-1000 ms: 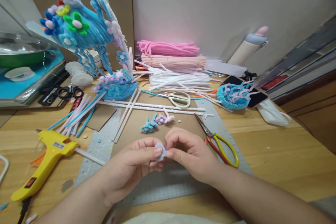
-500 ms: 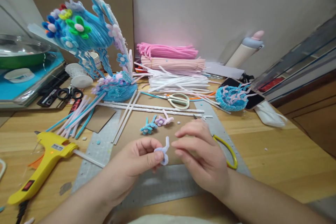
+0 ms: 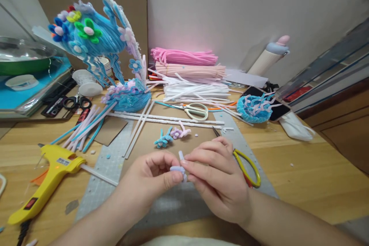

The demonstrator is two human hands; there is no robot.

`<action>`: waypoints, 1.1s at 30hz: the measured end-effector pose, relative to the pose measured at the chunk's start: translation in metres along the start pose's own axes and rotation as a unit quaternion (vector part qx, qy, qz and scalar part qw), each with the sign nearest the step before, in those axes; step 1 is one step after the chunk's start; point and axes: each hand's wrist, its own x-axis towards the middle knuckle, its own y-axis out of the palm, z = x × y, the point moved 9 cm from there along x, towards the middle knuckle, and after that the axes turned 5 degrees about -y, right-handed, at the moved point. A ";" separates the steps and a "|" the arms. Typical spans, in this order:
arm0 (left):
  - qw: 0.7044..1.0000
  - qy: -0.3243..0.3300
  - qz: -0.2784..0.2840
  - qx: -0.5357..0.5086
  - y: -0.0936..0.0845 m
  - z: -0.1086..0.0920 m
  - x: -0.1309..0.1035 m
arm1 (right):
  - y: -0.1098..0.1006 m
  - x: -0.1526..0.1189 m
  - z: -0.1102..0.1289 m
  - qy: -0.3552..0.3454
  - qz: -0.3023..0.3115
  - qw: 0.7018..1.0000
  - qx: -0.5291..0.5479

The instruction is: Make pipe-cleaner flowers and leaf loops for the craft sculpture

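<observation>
A short lavender pipe cleaner (image 3: 177,169), bent into small loops with one end pointing up, is pinched between the thumb and fingers of my left hand (image 3: 152,178). From the other side, my right hand (image 3: 220,178) closes its thumb and fingertips on the same piece, partly hiding it. Just beyond, on a brown cardboard sheet (image 3: 138,142), lie a blue pipe-cleaner flower (image 3: 162,141) and a lilac one (image 3: 175,133), each with stubby bent stems. Yellow-handled pliers (image 3: 256,169) rest beneath and beside my right wrist, their jaws mostly covered.
A yellow glue gun (image 3: 54,177) lies at left with its glue stick pointing inward. Cream-handled scissors (image 3: 197,111) and bundled white pipe cleaners (image 3: 198,91) sit farther back. A tall blue flower-covered decoration (image 3: 100,34) stands back left; a blue woven piece (image 3: 253,108) lies right.
My right hand has moved left and its fingertips have closed on the lavender pipe cleaner. The piece has turned slightly in my left hand's pinch.
</observation>
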 end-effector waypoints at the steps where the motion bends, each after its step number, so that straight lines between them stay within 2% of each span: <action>1: 1.000 0.003 -0.001 -0.001 0.000 -0.001 0.000 | 0.001 0.001 0.001 -0.003 0.003 1.000 0.014; 5: 1.000 0.015 -0.022 0.010 -0.003 -0.004 -0.002 | 0.002 0.004 0.004 -0.007 0.000 0.998 0.061; 11: 0.999 0.008 -0.034 0.014 -0.008 0.001 0.002 | 0.010 0.000 0.001 -0.005 0.009 0.998 0.064; 13: 1.000 -0.010 -0.019 0.004 -0.006 0.004 0.003 | 0.014 -0.001 -0.007 0.020 0.009 0.995 0.095; 16: 0.999 -0.043 0.013 -0.001 0.000 0.006 0.002 | 0.015 -0.004 -0.028 0.101 -0.012 0.982 0.159; 18: 0.998 -0.054 0.022 -0.006 0.001 0.006 0.000 | 0.014 -0.005 -0.035 0.121 -0.014 0.979 0.166; 25: 0.996 -0.061 0.058 -0.021 0.006 0.008 -0.002 | 0.016 0.001 -0.024 0.044 0.024 0.994 0.102; 29: 0.995 -0.070 0.061 -0.023 0.006 0.011 -0.002 | 0.026 -0.001 -0.028 0.071 0.054 0.981 0.171; 33: 0.995 -0.072 0.058 -0.022 0.005 0.012 -0.004 | 0.028 -0.002 -0.033 0.099 0.042 0.966 0.234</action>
